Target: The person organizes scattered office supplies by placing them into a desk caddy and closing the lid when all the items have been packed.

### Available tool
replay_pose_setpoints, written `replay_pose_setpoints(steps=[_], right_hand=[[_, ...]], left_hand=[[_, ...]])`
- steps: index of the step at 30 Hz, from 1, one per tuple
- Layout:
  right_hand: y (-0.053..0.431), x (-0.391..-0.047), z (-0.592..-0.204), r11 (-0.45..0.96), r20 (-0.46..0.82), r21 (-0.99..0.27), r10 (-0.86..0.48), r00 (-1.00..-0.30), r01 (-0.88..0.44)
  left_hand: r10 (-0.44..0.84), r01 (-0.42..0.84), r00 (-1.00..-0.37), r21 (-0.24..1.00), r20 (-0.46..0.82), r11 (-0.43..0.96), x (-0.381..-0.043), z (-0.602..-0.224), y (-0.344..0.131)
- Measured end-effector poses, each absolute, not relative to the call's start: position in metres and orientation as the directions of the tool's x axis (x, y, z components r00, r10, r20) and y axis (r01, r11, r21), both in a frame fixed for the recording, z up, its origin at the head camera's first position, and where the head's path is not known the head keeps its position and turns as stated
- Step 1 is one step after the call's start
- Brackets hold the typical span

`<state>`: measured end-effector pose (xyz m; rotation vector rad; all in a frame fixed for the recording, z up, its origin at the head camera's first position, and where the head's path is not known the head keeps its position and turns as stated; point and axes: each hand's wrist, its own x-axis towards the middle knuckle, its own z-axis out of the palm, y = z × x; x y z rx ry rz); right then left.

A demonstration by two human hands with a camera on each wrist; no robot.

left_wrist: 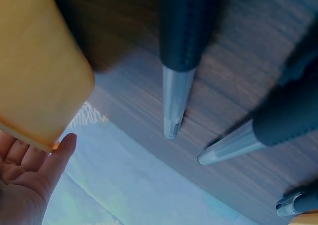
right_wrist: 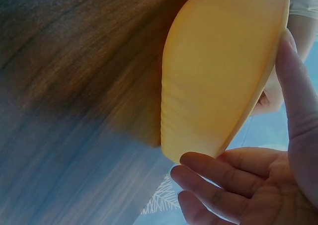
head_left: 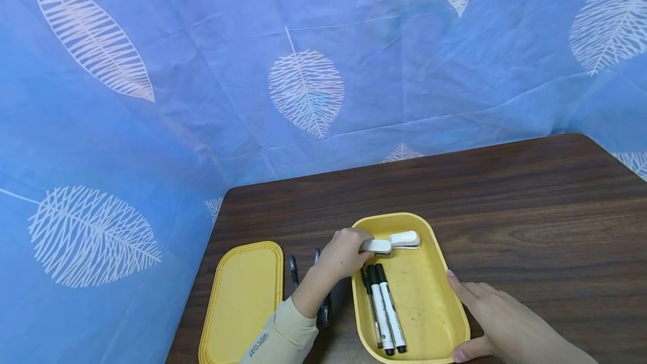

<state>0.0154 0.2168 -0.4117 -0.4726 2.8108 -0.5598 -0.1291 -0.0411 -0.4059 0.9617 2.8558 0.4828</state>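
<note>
My left hand [head_left: 341,253] reaches over the left rim of a yellow tray [head_left: 419,302] and grips a small white stapler [head_left: 378,246]. Just right of it, a second white stapler [head_left: 405,239] lies in the tray's far end. Along the tray's left side lie two white markers [head_left: 382,313] with black caps and a clear-barrelled pen [head_left: 375,310]. My right hand [head_left: 505,319] touches the tray's right side and near corner with fairly straight fingers. In the right wrist view, its fingers [right_wrist: 223,178] are against the outer wall. The left fingertips are hidden in the left wrist view.
A yellow lid [head_left: 245,302] lies flat left of the tray. Between lid and tray are several dark pens [head_left: 294,269] on the brown wooden table [head_left: 536,212], partly under the left forearm. A blue leaf-print cloth [head_left: 212,72] hangs behind.
</note>
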Motion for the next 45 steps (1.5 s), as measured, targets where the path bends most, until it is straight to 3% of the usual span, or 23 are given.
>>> replay_pose_setpoints(steps=[5, 45], right_hand=[[0.2188, 0.0182, -0.4136, 0.87, -0.111, -0.375, -0.386, -0.916, -0.321], [0.2146, 0.0169, -0.4156, 0.873, -0.097, -0.391, -0.356, -0.93, -0.293]], left_hand=[[0.601, 0.574, -0.799, 0.316, 0.015, 0.755, -0.1281, -0.405, -0.0403], [0.638, 0.635, -0.77, 0.103, 0.001, 0.766, -0.1299, -0.4084, -0.0313]])
